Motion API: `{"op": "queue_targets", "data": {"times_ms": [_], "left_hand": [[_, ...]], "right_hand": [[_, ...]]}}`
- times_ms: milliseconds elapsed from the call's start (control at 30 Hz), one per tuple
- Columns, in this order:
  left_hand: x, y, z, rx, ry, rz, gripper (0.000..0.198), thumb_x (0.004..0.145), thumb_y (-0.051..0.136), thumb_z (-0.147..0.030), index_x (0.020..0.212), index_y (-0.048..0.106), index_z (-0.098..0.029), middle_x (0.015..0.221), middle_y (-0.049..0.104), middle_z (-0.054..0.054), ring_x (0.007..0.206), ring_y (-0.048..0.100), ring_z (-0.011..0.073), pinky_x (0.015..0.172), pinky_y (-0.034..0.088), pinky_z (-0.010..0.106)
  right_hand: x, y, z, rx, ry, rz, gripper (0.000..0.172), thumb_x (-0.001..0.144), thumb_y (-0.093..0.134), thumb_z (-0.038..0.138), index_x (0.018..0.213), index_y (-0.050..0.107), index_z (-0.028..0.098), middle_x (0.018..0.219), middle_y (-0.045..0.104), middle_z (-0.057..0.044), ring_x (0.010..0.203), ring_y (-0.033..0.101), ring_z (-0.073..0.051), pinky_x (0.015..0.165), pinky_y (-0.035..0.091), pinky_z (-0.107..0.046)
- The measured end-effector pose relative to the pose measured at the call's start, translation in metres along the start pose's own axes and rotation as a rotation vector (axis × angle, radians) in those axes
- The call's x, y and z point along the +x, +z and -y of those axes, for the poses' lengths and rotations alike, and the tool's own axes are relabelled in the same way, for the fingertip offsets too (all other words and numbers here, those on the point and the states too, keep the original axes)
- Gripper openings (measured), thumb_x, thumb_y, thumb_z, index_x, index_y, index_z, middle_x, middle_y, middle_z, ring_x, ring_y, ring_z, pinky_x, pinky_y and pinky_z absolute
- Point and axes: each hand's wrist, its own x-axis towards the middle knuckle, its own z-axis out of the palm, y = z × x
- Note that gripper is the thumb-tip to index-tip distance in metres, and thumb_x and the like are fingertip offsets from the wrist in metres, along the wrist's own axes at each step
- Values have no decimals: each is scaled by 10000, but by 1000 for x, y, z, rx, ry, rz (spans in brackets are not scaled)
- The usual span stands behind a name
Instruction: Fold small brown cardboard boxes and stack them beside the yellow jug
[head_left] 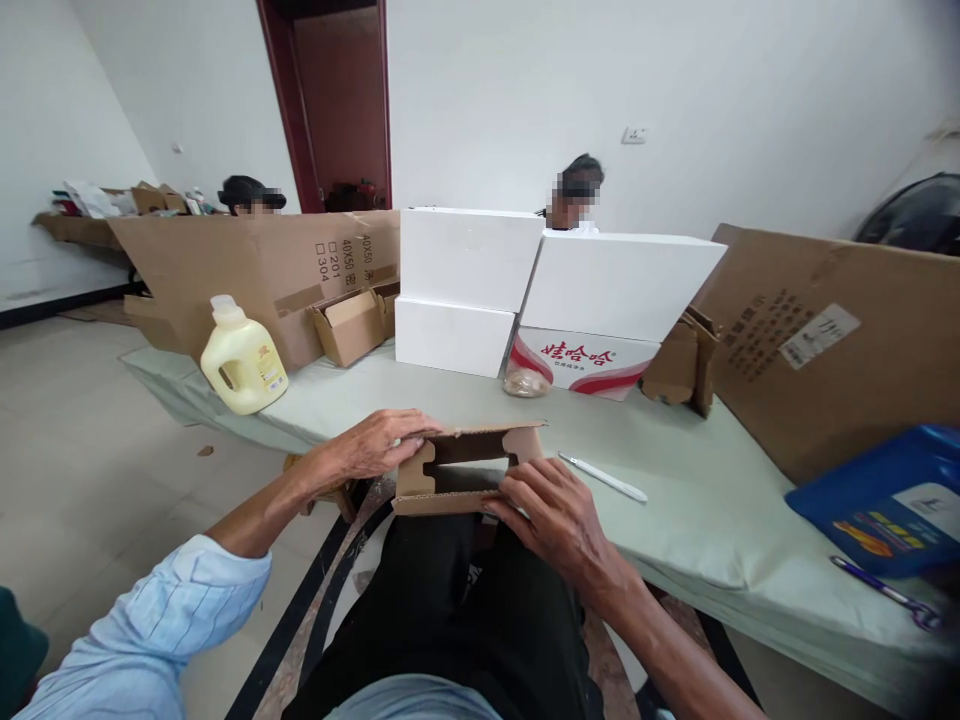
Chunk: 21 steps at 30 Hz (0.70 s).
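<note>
Two-handed, steadies a small brown corrugated cardboard box [457, 470] at the near edge of the pale cloth-covered desk [675, 470], lays the left hand [371, 447] nearly flat and open on its notched top flap, presses the right hand [555, 520], half open with fingers bent, against its front wall.

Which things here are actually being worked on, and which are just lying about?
In hand: small cardboard box, with left hand and right hand on it.
Lying about: white pen-like tool, yellow jug, white foam boxes, blue package, purple pen.
</note>
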Motion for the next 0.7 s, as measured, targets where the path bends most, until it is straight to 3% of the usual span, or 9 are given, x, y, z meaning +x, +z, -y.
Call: {"op": "queue_targets", "data": {"times_ms": [133,200,267,367,433,500,567,633,700], "left_hand": [[0,6,9,-3,-43,-203,268,1082,509,-224,1305,655,-199,1109,791,63,955,768,176,842,593,275],[0,14,11,54,17,-320,267,1084,479,-182,1291,647,-191,1145,784,80,1013,765,181,872,602,283],[0,22,9,180,101,-352,313,1081,422,-127,1275,659,-192,1267,749,113,1127,741,197,914,604,301],[0,24,1,373,144,-206,368,1056,400,-84,1214,711,-201,1369,685,136,1132,731,214,870,606,299],[2,17,-7,410,90,-83,426,1021,419,-66,1290,710,-221,1429,630,137,1070,735,202,858,600,297],[4,6,-16,387,24,47,563,947,506,-68,1452,635,-279,1516,548,122,1089,721,214,879,596,308],[10,-6,-23,365,-20,190,769,828,653,-101,1546,545,-352,1556,492,100,1179,686,269,878,591,322],[16,-15,-27,373,-47,305,866,714,767,-127,1515,558,-379,1549,477,93,1220,654,318,841,581,327],[23,-19,-29,388,-69,357,799,661,845,-153,1402,624,-352,1516,480,96,1141,664,311,783,561,319]], "right_hand": [[-13,-10,10,42,0,33,102,1062,642,177,979,591,207,853,688,-49,772,573,-199,722,430,-335],[-15,-15,6,85,30,61,75,1070,617,175,1006,606,211,874,713,-54,777,608,-198,706,455,-326],[-12,-20,-3,146,55,137,70,1073,600,184,1020,632,217,965,755,-74,826,659,-199,711,491,-317],[1,-29,-22,135,45,335,78,1034,665,242,1106,693,231,1223,771,-105,1002,718,-236,773,541,-334],[11,-33,-36,64,29,461,252,970,750,294,1216,714,252,1295,758,-100,1042,729,-261,758,536,-341],[21,-35,-48,25,-5,555,369,887,830,321,1238,734,264,1190,780,-79,948,733,-247,688,494,-329],[29,-34,-56,13,-76,594,335,803,897,330,1107,774,260,1016,767,-52,844,697,-224,648,442,-330],[32,-33,-60,-19,-164,568,276,735,946,345,925,769,251,891,711,-39,814,641,-221,664,415,-340],[33,-33,-62,-70,-230,508,288,704,966,365,834,740,244,894,677,-53,884,604,-244,741,428,-364]]}}
